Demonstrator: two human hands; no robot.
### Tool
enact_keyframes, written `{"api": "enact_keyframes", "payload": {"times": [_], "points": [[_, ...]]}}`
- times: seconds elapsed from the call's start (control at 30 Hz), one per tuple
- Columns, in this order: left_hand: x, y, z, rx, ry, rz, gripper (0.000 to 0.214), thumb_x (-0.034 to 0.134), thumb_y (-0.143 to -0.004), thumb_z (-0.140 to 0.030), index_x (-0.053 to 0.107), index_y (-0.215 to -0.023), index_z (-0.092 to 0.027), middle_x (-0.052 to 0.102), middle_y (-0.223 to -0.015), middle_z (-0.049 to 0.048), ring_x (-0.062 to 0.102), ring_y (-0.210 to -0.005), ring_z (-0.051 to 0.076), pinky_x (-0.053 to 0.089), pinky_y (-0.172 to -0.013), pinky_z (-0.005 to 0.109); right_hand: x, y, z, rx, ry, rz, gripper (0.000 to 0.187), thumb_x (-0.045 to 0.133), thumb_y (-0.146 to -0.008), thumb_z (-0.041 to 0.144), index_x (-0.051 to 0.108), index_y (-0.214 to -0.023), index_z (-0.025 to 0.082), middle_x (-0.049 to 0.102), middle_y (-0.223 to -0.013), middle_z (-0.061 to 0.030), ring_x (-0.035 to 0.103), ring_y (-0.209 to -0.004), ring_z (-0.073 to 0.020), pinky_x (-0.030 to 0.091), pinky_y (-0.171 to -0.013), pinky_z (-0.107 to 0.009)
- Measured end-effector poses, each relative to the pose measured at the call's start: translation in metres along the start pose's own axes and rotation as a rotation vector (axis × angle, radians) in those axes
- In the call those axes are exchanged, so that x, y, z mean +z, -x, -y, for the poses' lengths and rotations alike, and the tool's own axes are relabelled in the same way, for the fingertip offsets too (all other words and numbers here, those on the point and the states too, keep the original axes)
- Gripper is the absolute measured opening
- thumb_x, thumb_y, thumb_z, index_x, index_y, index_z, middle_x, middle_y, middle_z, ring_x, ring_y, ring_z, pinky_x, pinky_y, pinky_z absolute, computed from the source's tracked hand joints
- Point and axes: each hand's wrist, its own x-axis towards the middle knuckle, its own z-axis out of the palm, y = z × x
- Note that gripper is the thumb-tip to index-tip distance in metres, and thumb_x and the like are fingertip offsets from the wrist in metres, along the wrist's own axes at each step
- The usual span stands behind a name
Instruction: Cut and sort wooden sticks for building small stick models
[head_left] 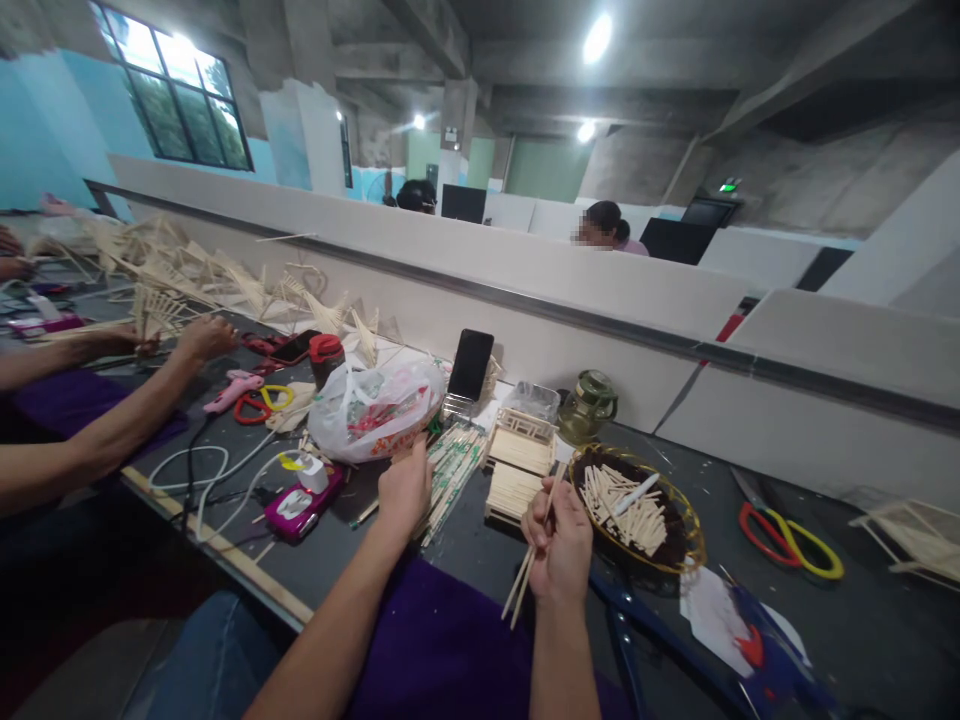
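Note:
My right hand (pixel 559 540) is closed around a few thin wooden chopsticks (pixel 519 590), which slant down past the wrist. It is in front of a small model built of wooden sticks (pixel 517 485), left of a yellow-rimmed basket (pixel 694 525) holding short cut sticks (pixel 622 505) and a white pen (pixel 636 494). Beside a pile of chopsticks in green-printed wrappers (pixel 454 470), my left hand (pixel 405 490) has its fingers curled, at the lower edge of a white plastic bag (pixel 375 405). Whatever those fingers grip is hidden.
Yellow-red scissors (pixel 791 545) and blue-handled cutters (pixel 660 640) lie right. A phone (pixel 471 365) and green jug (pixel 589 405) stand at the back. A purple power strip (pixel 300 505) with cables is left. Beyond it, a co-worker's hands (pixel 202 338) work near stick models (pixel 225 280).

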Motion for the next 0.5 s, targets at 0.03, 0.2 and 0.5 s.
{"api": "enact_keyframes", "payload": {"times": [0.03,0.2,0.5], "points": [[0.002,0.000,0.001,0.025,0.019,-0.005,0.056,0.046,-0.092,-0.033,0.032,-0.144,-0.016,0.064,-0.120,0.0185,0.062,-0.109,0.029,0.048,-0.082,0.035,0.001,0.001,-0.001,0.005,0.005,0.005,0.028,0.070,-0.080,0.043,0.061,-0.087,0.017,0.050,-0.053,0.0086,0.030,-0.033,-0.0003,0.022,-0.034,-0.012],[0.010,0.000,0.004,0.067,0.075,0.003,0.070,0.057,-0.086,-0.025,0.026,-0.149,-0.020,0.065,-0.120,0.0146,0.062,-0.110,0.026,0.044,-0.086,0.032,0.004,0.003,-0.004,0.045,0.042,0.037,0.028,0.072,-0.079,0.042,0.061,-0.087,0.017,0.051,-0.054,0.0081,0.032,-0.034,-0.0002,0.022,-0.035,-0.012],[0.001,0.004,0.007,-0.029,0.544,-0.123,0.061,0.057,-0.083,-0.021,0.041,-0.142,-0.024,0.068,-0.099,0.0059,0.065,-0.092,0.023,0.046,-0.086,0.035,0.006,0.004,-0.008,0.078,0.090,0.060,0.034,0.071,-0.078,0.048,0.062,-0.087,0.016,0.051,-0.055,0.0072,0.031,-0.035,0.0001,0.020,-0.035,-0.013]]}}
